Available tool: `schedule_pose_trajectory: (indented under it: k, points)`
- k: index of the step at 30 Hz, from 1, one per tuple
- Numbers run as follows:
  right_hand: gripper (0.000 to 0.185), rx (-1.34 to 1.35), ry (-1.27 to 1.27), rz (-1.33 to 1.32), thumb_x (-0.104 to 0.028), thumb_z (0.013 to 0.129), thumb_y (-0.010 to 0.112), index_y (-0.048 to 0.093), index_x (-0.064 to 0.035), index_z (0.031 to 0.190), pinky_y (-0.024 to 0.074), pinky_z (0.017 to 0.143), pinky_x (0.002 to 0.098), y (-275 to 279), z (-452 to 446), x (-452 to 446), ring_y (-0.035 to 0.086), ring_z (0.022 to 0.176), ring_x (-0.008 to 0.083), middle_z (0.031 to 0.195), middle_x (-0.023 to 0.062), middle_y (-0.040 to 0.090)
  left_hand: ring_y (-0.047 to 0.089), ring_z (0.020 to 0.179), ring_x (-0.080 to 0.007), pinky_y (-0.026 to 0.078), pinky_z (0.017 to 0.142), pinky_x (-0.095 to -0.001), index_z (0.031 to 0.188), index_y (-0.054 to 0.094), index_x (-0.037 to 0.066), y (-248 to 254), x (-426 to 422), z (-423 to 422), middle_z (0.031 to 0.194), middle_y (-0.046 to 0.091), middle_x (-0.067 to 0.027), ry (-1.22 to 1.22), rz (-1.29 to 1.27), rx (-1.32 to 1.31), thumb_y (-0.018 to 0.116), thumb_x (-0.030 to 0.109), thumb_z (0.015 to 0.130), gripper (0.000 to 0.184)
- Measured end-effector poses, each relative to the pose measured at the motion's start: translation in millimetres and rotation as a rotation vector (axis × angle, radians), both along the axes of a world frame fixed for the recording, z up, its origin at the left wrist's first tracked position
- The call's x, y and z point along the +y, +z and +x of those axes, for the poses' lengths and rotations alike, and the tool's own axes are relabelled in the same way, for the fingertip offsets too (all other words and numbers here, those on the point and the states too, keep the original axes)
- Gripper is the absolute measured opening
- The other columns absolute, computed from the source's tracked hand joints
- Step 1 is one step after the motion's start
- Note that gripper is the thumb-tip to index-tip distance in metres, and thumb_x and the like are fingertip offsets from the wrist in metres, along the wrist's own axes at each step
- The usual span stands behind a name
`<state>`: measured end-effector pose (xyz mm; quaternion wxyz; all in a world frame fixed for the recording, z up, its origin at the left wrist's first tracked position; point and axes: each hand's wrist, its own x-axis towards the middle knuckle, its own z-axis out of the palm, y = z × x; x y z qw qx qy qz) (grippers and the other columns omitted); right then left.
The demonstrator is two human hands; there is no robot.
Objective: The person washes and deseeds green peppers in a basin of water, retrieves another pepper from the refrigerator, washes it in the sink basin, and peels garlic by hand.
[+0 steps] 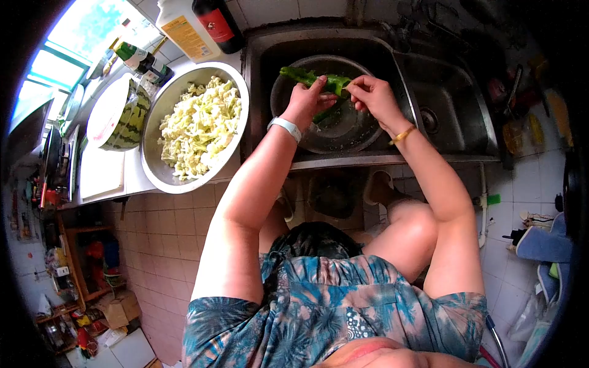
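Observation:
Over the left basin of a steel sink (257,122), my left hand (305,103) holds a long green vegetable (299,75), its fingers wrapped round the middle. My right hand (372,98) pinches at the vegetable's right end with thumb and forefinger. Below both hands a round metal basin (288,132) rests in the sink, and part of another green piece (325,115) shows in it under my left hand. To the left, a large metal bowl (150,132) on the counter is full of cut pale cauliflower (202,126).
A cut watermelon (132,119) lies left of the bowl, above a white board (103,172). Behind stand a white jug (184,30), a dark bottle with a red label (216,26) and a green-capped bottle (144,63). The second sink basin (448,104) is at right.

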<state>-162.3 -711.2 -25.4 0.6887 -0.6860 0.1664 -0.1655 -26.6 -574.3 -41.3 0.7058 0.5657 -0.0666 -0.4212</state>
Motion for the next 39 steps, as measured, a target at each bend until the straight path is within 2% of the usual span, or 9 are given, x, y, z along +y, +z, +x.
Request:
schedule_pose_trajectory:
  k: [6, 8, 12, 14, 17, 30, 32, 34, 39]
  points:
    - [0.013, 0.231, 0.565, -0.147, -0.016, 0.086, 0.067, 0.066, -0.0032, 0.084, 0.048, 0.053, 0.0244, 66.8, -79.1, 47.8, 0.059, 0.058, 0.0092, 0.07, 0.0036, 0.064, 0.068, 0.088, -0.0235, 0.055, 0.063, -0.0296, 0.117, 0.044, 0.003, 4.1, 0.2, -5.8, 0.109, 0.062, -0.0146, 0.062, 0.044, -0.256, 0.066, 0.026, 0.091, 0.041]
    - [0.015, -0.011, 0.755, -0.463, -0.017, 0.082, 0.067, 0.067, -0.0022, 0.082, 0.0504, 0.057, 0.0306, 57.1, -100.2, 71.9, 0.063, 0.059, 0.0199, 0.069, 0.0099, 0.065, 0.066, 0.094, -0.0226, 0.054, 0.066, -0.0315, 0.116, 0.043, 0.003, 1.1, -0.8, -6.2, 0.111, 0.061, -0.0125, 0.044, 0.081, -0.409, 0.067, 0.025, 0.09, 0.042]
    - [0.021, 0.086, 0.929, -0.967, -0.022, 0.081, 0.064, 0.065, -0.0019, 0.075, 0.0519, 0.063, 0.0398, 13.5, -125.7, 110.1, 0.064, 0.07, 0.0361, 0.072, 0.017, 0.064, 0.066, 0.089, -0.0216, 0.053, 0.07, -0.0323, 0.118, 0.043, 0.0, -8.2, -3.0, -2.4, 0.106, 0.063, -0.0139, 0.087, 0.141, -0.643, 0.069, 0.022, 0.088, 0.045]
    - [0.02, 0.1, 0.918, -0.814, -0.019, 0.079, 0.062, 0.063, -0.0016, 0.07, 0.0519, 0.061, 0.0439, -24.7, -128.2, 109.6, 0.064, 0.071, 0.0378, 0.073, 0.0191, 0.064, 0.065, 0.089, -0.0201, 0.052, 0.072, -0.0301, 0.116, 0.048, 0.0, -15.0, -4.3, 1.4, 0.103, 0.064, -0.0138, 0.095, 0.16, -0.716, 0.07, 0.025, 0.087, 0.044]
    - [0.018, 0.125, 0.884, -1.061, -0.015, 0.073, 0.056, 0.059, -0.0003, 0.063, 0.0503, 0.056, 0.047, -53.3, -123.6, 105.4, 0.062, 0.065, 0.041, 0.068, 0.0232, 0.061, 0.064, 0.093, -0.0199, 0.052, 0.074, -0.0314, 0.119, 0.049, 0.001, -3.2, -2.1, -4.8, 0.107, 0.063, -0.0128, 0.034, 0.123, -0.556, 0.066, 0.024, 0.09, 0.041]
    - [0.029, 0.082, 0.571, -0.837, -0.028, 0.082, 0.068, 0.062, -0.002, 0.07, 0.0501, 0.061, 0.0411, 53.8, -88.4, 76.9, 0.063, 0.068, 0.0349, 0.072, 0.0164, 0.063, 0.06, 0.108, -0.0211, 0.052, 0.088, -0.0376, 0.125, 0.05, 0.003, 1.7, 1.0, -4.0, 0.118, 0.061, -0.0091, -0.117, -0.012, -0.268, 0.049, 0.017, 0.099, 0.029]
    - [0.029, 0.044, 0.342, -0.834, -0.027, 0.083, 0.068, 0.063, -0.0014, 0.071, 0.0495, 0.06, 0.0385, 52.5, -61.7, 42.5, 0.062, 0.063, 0.0306, 0.07, 0.0161, 0.062, 0.06, 0.109, -0.0234, 0.052, 0.09, -0.0384, 0.125, 0.049, 0.003, 1.2, 0.3, -1.3, 0.12, 0.06, -0.0108, -0.153, -0.125, -0.128, 0.043, 0.017, 0.101, 0.028]
    - [0.021, 0.146, 0.164, -0.746, -0.018, 0.085, 0.068, 0.062, -0.0004, 0.075, 0.0454, 0.052, 0.0273, 43.5, -38.3, 8.8, 0.059, 0.058, 0.0123, 0.066, 0.0054, 0.061, 0.06, 0.11, -0.0241, 0.051, 0.09, -0.0385, 0.125, 0.048, 0.003, 1.8, 0.6, -1.3, 0.12, 0.06, -0.0114, -0.162, -0.16, -0.091, 0.041, 0.017, 0.101, 0.028]
    - [0.017, 0.208, 0.168, -0.334, -0.018, 0.087, 0.068, 0.062, -0.0048, 0.096, 0.0439, 0.049, 0.0203, 24.7, 0.3, -21.2, 0.059, 0.062, 0.0062, 0.076, -0.0008, 0.063, 0.063, 0.096, -0.0205, 0.054, 0.081, -0.0387, 0.119, 0.05, 0.004, -0.4, -1.3, -1.8, 0.108, 0.063, -0.0083, -0.12, -0.219, -0.067, 0.041, 0.015, 0.101, 0.023]
